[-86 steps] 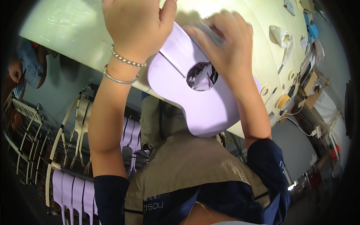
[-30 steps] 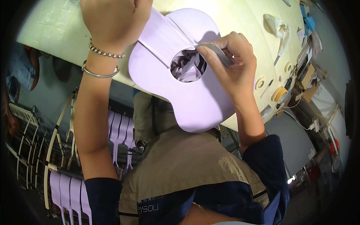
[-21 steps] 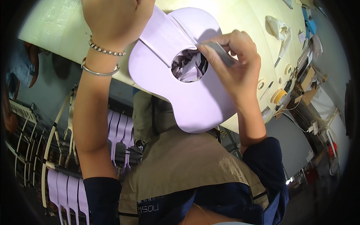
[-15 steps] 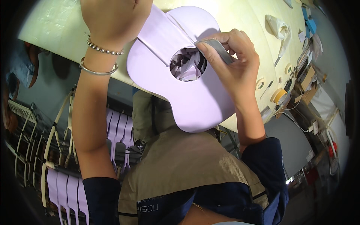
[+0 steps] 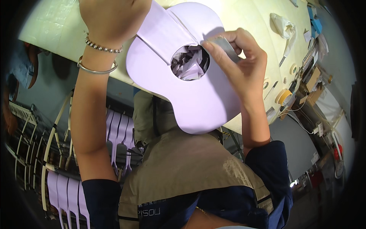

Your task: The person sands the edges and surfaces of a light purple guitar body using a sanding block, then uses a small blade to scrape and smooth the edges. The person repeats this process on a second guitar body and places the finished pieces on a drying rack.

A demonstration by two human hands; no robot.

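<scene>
A pale lilac guitar body (image 5: 206,105) lies across the table edge, tilted, its lower end toward my apron. Crumpled lilac-grey paper (image 5: 190,65) fills its round sound hole. A broad lilac neck strip (image 5: 163,32) runs from the hole toward the upper left. My left hand (image 5: 114,19) is over the far part of the neck; its fingers are out of frame, so its grip is hidden. Between thumb and fingers, my right hand (image 5: 248,57) pinches a grey sanding block (image 5: 227,47), its near end by the neck strip's corner at the hole's edge.
The pale table (image 5: 263,23) carries a white cloth (image 5: 284,28), a yellow tape roll (image 5: 283,97) and small tools on the right. Lilac guitar parts (image 5: 68,192) hang on a rack at lower left. Another person's leg (image 5: 21,68) shows at far left.
The guitar body has shifted slightly up and left, along with my left hand. My right hand has moved a little to the right with the sanding block, which is turned slightly.
</scene>
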